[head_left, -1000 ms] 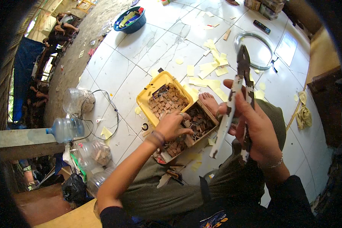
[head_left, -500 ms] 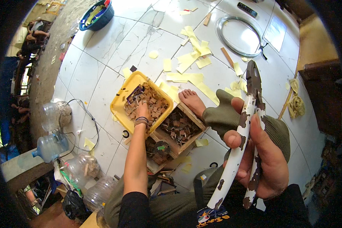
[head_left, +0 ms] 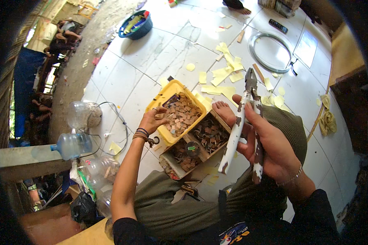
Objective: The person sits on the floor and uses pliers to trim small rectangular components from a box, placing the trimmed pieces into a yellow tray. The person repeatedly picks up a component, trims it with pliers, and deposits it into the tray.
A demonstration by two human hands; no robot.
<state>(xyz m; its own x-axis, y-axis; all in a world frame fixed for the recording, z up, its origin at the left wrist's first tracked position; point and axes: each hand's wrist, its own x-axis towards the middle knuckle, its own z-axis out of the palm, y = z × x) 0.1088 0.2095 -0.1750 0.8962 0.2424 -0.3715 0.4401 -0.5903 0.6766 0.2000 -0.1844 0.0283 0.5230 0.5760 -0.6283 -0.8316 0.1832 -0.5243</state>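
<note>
My right hand (head_left: 270, 143) holds a pair of pliers (head_left: 235, 139) with worn white handles, its dark jaws pointing away from me. The handles are spread a little, and nothing shows between the jaws. Over the left rim of a yellow tub (head_left: 174, 86) is my left hand (head_left: 153, 120), its thumb and fingers apart with no piece visible between them. Many small brown square pieces (head_left: 185, 116) fill the tub. Against its near right side stands a wooden box (head_left: 221, 118) in sections, holding darker small pieces (head_left: 210, 132). A dark round object (head_left: 191, 149) rests on the box's nearer section.
Yellow paper scraps (head_left: 218, 90) litter the tiled floor ahead. Farther off lie a coil of wire (head_left: 253, 51) and a remote control (head_left: 278, 25); a blue basin (head_left: 137, 30) stands far left. Plastic bottles (head_left: 74, 145) and a black cable line the left side. My bare foot (head_left: 225, 113) is beside the tub.
My left hand has lifted out of the pieces and moved back to the tub's left rim. The pliers, still in my right hand, sit lower and farther left. The whole view has shifted.
</note>
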